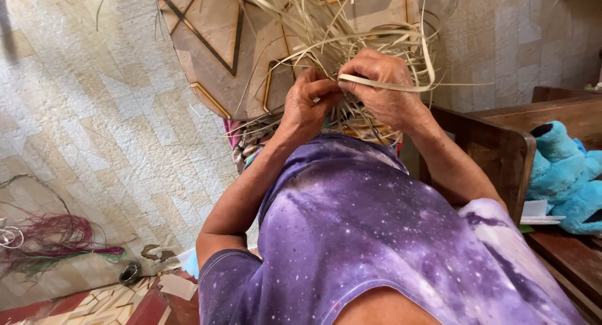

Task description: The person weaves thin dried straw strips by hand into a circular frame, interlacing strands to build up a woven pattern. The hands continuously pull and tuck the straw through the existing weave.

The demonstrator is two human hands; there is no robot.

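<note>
A pale strip [389,85] runs sideways from the weaving [332,43], pinched by the right hand [382,87]; the left hand [310,102] (just beside) curls closed on thinner strands.

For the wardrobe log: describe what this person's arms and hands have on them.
Both arms are bare below short sleeves of a purple galaxy-print shirt with white speckles. The left hand and right hand are bare, with no gloves showing.
</note>
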